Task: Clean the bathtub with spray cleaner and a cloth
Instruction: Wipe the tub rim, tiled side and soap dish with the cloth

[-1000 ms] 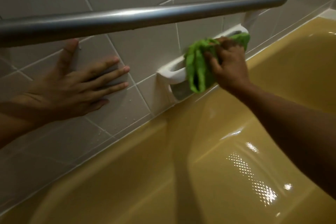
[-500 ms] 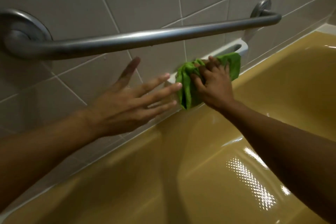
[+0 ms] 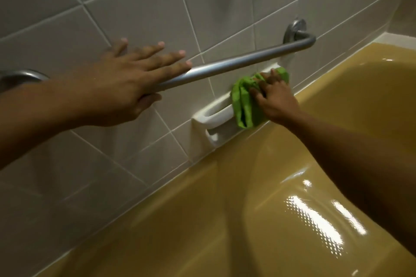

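Note:
A mustard-yellow bathtub (image 3: 258, 220) fills the lower right, glossy with light reflections. My right hand (image 3: 273, 96) grips a bunched green cloth (image 3: 244, 101) and presses it against the white soap holder (image 3: 213, 117) set in the tiled wall just above the tub rim. My left hand (image 3: 126, 81) is spread with straight fingers in front of the metal grab bar (image 3: 236, 63), holding nothing; whether it touches the bar is unclear. No spray cleaner shows in this view.
Grey-white wall tiles (image 3: 146, 7) rise behind the tub. The grab bar runs diagonally from a round mount at the left (image 3: 21, 75) to another at the upper right (image 3: 295, 29), just above the soap holder.
My left hand has left the tiles and risen up over the grab bar, fingers still spread. My right hand keeps the cloth on the soap holder. The view has pulled back and tilted.

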Motion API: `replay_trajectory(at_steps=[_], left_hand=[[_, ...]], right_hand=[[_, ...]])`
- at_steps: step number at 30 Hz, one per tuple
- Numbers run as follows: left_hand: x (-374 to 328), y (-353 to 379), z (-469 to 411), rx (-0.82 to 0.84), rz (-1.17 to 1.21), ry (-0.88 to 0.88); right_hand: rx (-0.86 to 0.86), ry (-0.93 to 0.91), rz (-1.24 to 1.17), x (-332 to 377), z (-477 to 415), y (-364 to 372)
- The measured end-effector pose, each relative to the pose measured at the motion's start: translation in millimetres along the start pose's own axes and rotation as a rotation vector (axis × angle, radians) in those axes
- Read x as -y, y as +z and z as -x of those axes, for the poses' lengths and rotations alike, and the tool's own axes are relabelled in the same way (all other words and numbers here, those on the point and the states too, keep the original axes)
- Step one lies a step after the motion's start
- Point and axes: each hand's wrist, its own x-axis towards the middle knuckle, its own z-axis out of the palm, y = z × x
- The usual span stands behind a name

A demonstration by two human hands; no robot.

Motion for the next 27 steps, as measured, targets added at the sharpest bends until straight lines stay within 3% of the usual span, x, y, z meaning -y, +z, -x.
replay_trajectory(at_steps=[7,13,20,24,27], left_hand=[[-3,8,-27,0.045,0.162,0.046],[-15,6,-56,0.047,0.232,0.103],[-15,4,-46,0.035,0.421,0.02],[-10,1,-33,0.045,0.477,-0.013],[-8,-1,-23,0.03,0.494,-0.029]], right_hand=[[-0.069,0.046,-0.007,-22,-18,-4],[-0.083,0.002,0.021,43,19,22],[-0.023,-0.188,0.044,116,78,61],[0.084,-0.294,0.078,95,70,45],[0.024,-0.18,0.011,58,47,26]])
